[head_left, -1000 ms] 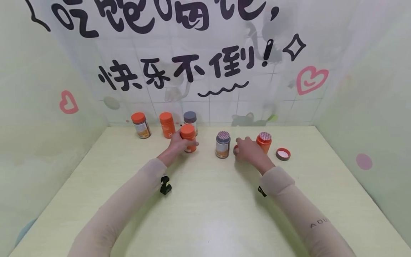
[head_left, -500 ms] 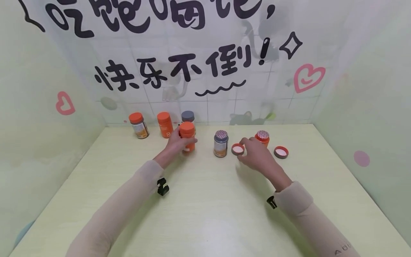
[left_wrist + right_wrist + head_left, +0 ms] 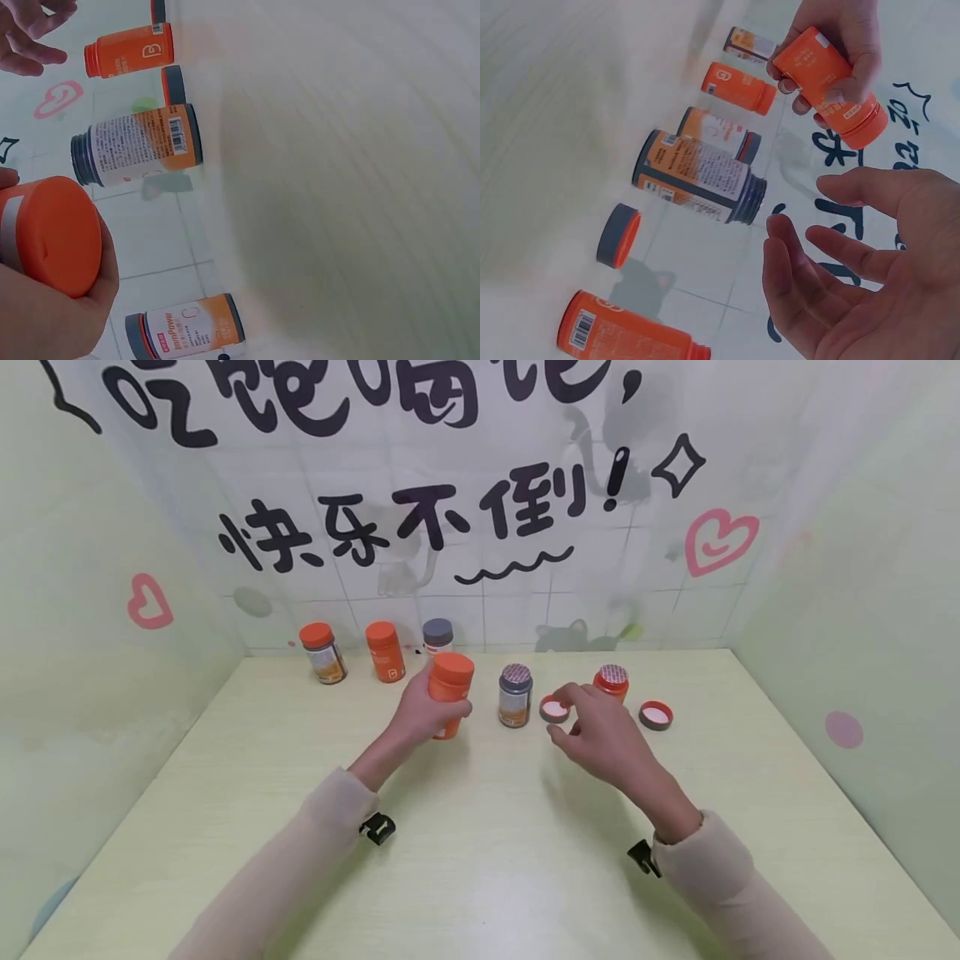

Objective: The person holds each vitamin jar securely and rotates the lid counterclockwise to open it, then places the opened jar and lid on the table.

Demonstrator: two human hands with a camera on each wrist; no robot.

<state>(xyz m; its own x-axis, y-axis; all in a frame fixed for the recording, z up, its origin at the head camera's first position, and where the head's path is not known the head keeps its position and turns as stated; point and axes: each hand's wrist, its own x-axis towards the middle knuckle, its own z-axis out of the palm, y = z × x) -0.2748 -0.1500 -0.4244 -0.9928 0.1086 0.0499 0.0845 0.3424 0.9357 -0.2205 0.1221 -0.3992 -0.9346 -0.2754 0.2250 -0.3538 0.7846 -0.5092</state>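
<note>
Nearest, pale sleeves (image 3: 277, 868) stretch over the worktop (image 3: 480, 885), a black clip (image 3: 377, 828) showing beside the left cuff and another clip (image 3: 643, 857) beside the right. Beyond the cuffs, the left hand (image 3: 416, 710) grasps an orange bottle (image 3: 450, 692), thumb on one side and fingers wrapped round the other. This bottle appears raised off the worktop, slightly tilted, with its orange cap uppermost. The right hand (image 3: 603, 739) is released: thumb and fingers are loosely bent, apart from each other, and hold nothing. Just past its fingertips lies an upturned lid (image 3: 552, 710), grey outside and white within.

To the left of that lid, an uncapped grey bottle (image 3: 514, 702) stands upright, its mouth covered by a patterned seal. A second upturned lid (image 3: 656, 716) rests to the right, near an uncapped red-orange bottle (image 3: 612, 681) that the right hand partly hides. Farther back, three capped bottles stand near the wall: a grey one with an orange cap (image 3: 317, 634), an all-orange one (image 3: 386, 656), and one with a grey cap (image 3: 438, 629), partly behind the held bottle. Last comes the wall, with black lettering (image 3: 431, 518).
</note>
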